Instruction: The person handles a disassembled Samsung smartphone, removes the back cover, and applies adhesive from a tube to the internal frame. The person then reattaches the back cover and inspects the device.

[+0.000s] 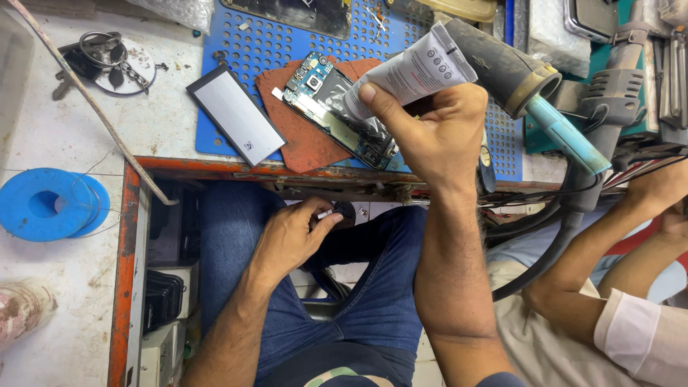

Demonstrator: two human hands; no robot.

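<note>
Above the bench edge, the right hand (430, 132) grips a grey glue tube (412, 72), fingers wrapped tight and thumb pressed along it, the nozzle aimed down at an opened phone (326, 107) with its circuit board showing. That phone lies on a reddish-brown mat (301, 143) atop a perforated blue pad (272, 43). Lower, over the lap in blue jeans, the left hand (290, 236) pinches a small white cap (325, 213) between thumb and fingers. Just left of the phone lies a grey battery (236, 115). Farther left sits a blue wire spool (46, 203); at right rests a hot-air gun (609, 100) beside another person's arm (616, 236).
</note>
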